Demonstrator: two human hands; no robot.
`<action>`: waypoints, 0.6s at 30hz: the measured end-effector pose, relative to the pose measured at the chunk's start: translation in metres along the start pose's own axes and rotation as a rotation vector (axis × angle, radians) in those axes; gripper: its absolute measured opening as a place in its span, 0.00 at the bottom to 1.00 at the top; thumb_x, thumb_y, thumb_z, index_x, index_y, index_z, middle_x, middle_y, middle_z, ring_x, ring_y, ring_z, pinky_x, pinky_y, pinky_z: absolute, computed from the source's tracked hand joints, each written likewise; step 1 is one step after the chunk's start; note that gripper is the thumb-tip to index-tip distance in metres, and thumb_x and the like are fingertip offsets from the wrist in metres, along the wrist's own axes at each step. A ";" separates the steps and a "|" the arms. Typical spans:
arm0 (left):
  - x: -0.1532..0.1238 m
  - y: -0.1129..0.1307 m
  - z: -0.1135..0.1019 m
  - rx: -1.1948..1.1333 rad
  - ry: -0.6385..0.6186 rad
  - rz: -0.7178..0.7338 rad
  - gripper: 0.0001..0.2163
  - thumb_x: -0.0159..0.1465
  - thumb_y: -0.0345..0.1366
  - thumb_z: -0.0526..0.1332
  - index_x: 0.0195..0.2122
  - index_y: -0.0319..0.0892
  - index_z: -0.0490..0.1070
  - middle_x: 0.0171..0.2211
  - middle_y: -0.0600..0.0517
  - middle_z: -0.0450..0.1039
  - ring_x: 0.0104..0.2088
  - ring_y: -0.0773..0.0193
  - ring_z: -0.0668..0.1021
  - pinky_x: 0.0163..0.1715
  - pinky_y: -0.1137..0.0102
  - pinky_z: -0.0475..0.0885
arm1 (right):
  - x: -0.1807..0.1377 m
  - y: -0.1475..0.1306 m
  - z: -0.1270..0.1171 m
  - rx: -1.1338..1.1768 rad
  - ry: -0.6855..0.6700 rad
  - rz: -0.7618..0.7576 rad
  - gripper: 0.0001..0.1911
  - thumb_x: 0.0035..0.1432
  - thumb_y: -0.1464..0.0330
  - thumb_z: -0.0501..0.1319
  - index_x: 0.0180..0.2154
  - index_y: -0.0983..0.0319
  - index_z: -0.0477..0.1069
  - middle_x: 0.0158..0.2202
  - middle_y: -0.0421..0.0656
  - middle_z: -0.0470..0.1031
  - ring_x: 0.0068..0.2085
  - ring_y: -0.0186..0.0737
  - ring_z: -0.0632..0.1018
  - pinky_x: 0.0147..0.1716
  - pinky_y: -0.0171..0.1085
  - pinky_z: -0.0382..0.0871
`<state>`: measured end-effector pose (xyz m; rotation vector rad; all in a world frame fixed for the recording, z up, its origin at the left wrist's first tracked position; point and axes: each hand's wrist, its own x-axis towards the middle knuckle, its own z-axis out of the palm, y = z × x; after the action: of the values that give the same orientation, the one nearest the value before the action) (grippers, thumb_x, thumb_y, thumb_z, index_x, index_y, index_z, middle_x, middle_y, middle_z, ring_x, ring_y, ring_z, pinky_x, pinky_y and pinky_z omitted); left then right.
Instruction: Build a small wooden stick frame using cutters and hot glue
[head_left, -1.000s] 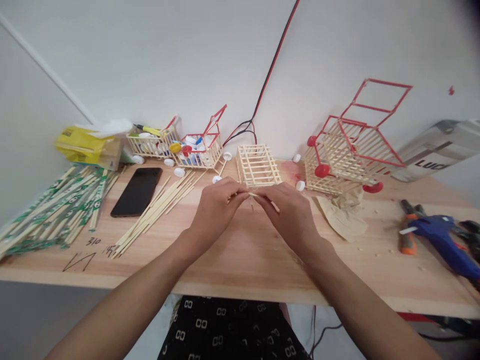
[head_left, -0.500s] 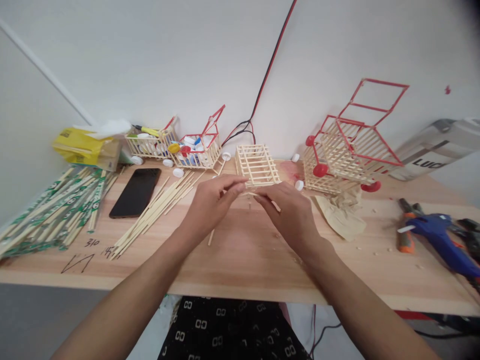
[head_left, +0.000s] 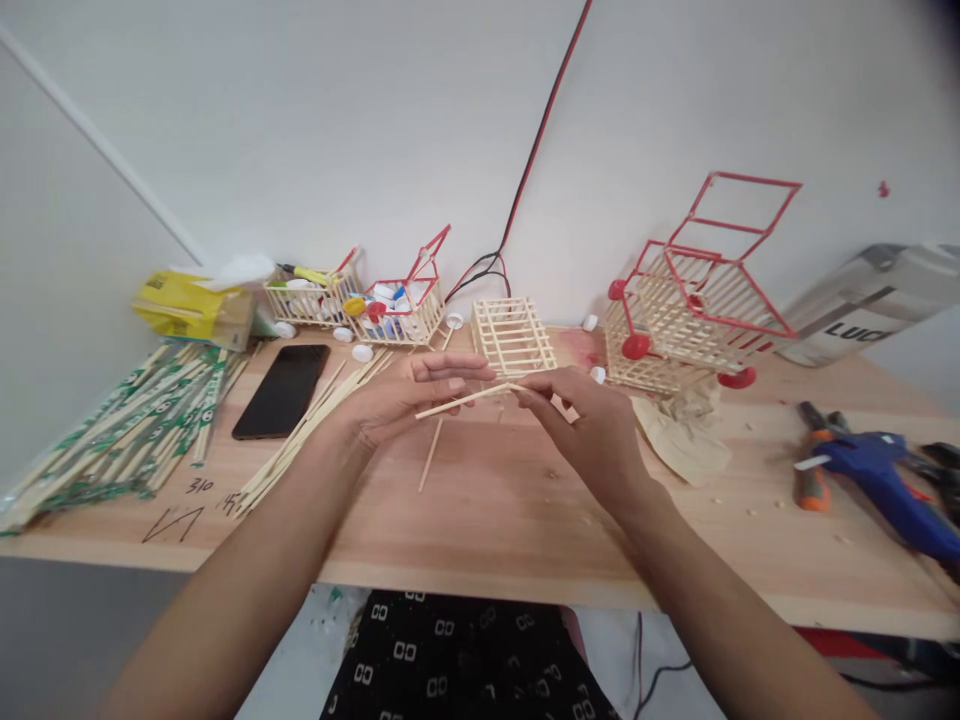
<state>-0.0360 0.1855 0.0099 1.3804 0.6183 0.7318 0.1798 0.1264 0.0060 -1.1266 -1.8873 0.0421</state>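
Head view. Thin stick (head_left: 480, 396) held over approx. centre of worktop (head_left: 480, 520), on near side of slatted frame (head_left: 514, 338). R hand (head_left: 591, 425): narrow pinch, thumb vs. fingers, on stick's right end; stick looks bent next to this pinch. L hand (head_left: 384, 400): wide, fingers extended, not closed; stick crosses in front of it, contact can't be told. Pinching only the tip presumably leaves most of the stick exposed, i.e. easy to see & to reach w/ L hand. Second stick (head_left: 430, 456) lies on worktop, near side of L hand. Loose sticks (head_left: 296, 440) lie at left, beside phone (head_left: 281, 392), prob. for quick L-hand pickup. Glue gun (head_left: 877, 462) & orange-handled tool (head_left: 813, 485) at right, prob. placed for R-hand reach. Small cart (head_left: 401, 325) (far, left of frame) & large red-trimmed cart (head_left: 694, 300) (far right) stand nr. wall (head_left: 375, 120), likely so as not to crowd hands.
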 end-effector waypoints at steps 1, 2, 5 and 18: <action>0.001 -0.002 0.000 0.004 0.001 -0.001 0.17 0.58 0.35 0.65 0.50 0.43 0.73 0.53 0.41 0.72 0.45 0.60 0.78 0.40 0.68 0.75 | 0.000 -0.001 -0.001 0.008 -0.002 0.005 0.03 0.60 0.70 0.61 0.35 0.59 0.74 0.30 0.40 0.78 0.32 0.37 0.75 0.32 0.36 0.65; 0.002 -0.004 0.002 0.010 -0.006 0.001 0.18 0.57 0.35 0.66 0.50 0.43 0.73 0.52 0.41 0.72 0.43 0.61 0.79 0.38 0.68 0.75 | 0.000 -0.002 -0.001 0.015 -0.005 0.014 0.04 0.60 0.69 0.61 0.35 0.59 0.74 0.30 0.40 0.78 0.32 0.37 0.75 0.32 0.36 0.65; 0.006 -0.012 0.012 0.023 -0.098 -0.019 0.19 0.55 0.34 0.68 0.49 0.44 0.73 0.46 0.42 0.76 0.35 0.65 0.79 0.34 0.70 0.74 | 0.001 -0.004 -0.002 0.026 -0.018 0.035 0.05 0.60 0.68 0.60 0.36 0.58 0.75 0.31 0.40 0.78 0.32 0.37 0.75 0.31 0.36 0.65; 0.006 -0.007 -0.005 0.426 0.291 0.017 0.07 0.57 0.34 0.62 0.33 0.36 0.76 0.24 0.51 0.74 0.19 0.72 0.71 0.19 0.77 0.64 | 0.005 0.013 -0.024 0.015 0.219 0.285 0.08 0.59 0.64 0.61 0.33 0.60 0.76 0.28 0.39 0.76 0.24 0.33 0.69 0.26 0.34 0.62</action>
<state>-0.0354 0.1936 0.0026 1.6824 1.0374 0.8546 0.2052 0.1286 0.0179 -1.3269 -1.5225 0.0883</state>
